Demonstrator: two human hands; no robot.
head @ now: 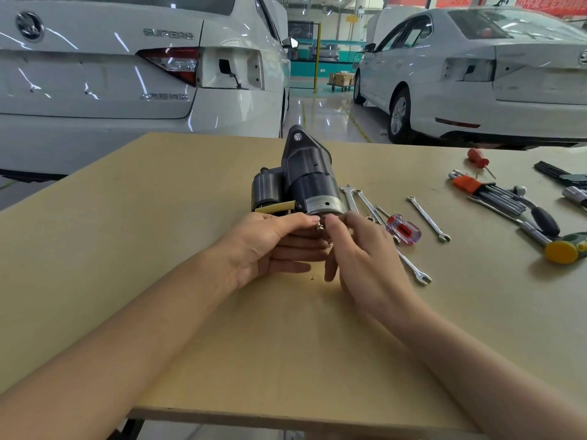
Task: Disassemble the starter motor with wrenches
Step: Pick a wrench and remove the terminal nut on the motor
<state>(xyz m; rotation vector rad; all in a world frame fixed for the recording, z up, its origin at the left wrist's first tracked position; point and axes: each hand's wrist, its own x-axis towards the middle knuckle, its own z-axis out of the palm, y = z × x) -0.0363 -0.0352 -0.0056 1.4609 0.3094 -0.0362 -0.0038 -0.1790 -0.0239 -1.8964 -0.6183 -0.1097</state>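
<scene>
- Lying at the centre of the frame on the tabletop [158, 281], the starter motor [301, 182] points its mounting ear toward the top of the picture and its silver end cap toward the hands.
- The left hand [270, 246] sits just below the motor, fingers curled sideways, with thumb and forefinger pinched on a small bolt [318, 228] at the end cap.
- The right hand [362, 252] is beside it, thumb up against the same end and close to the bolt; its fingers are loosely bent, and whether it grips anything cannot be told.
- Several wrenches [428, 219] lie fanned out right of the motor, one partly hidden under the right hand.
- A red-handled screwdriver [403, 231] rests among them, right of centre.
- At the right edge are an orange hex key set [486, 192], a hammer [562, 249] with a yellow face, and a small red awl [478, 157] higher up.
- Two white cars fill the top: one [127, 74] at upper left, another [492, 74] at upper right.
</scene>
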